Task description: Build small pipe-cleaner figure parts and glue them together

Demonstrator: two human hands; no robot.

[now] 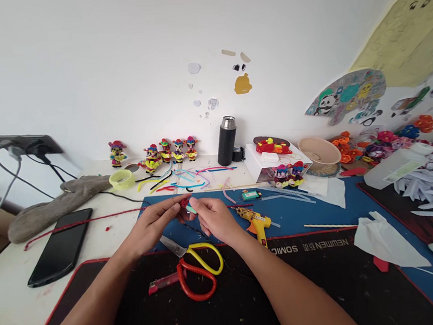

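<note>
My left hand (157, 222) and my right hand (215, 217) meet over the blue mat, fingers closed on one small piece. It shows dark red fuzzy pipe cleaner (184, 203) and a bit of light green (191, 209); fingers cover most of it. A long red pipe cleaner (92, 218) stretches from near my left hand across the phone. Just below my hands lie scissors (195, 268) with one yellow and one red handle, blades partly open. A red box cutter (164, 283) is beside them. A yellow hot glue gun (259, 224) rests right of my right hand.
Several pipe-cleaner figures (151, 159) stand along the wall. Loose coloured pipe cleaners (187, 177) lie behind my hands, near a black thermos (227, 141). A phone (63, 249) and grey cushion-like roll (59, 206) are left; a white box (252, 162) and white bottle (395, 167) are right.
</note>
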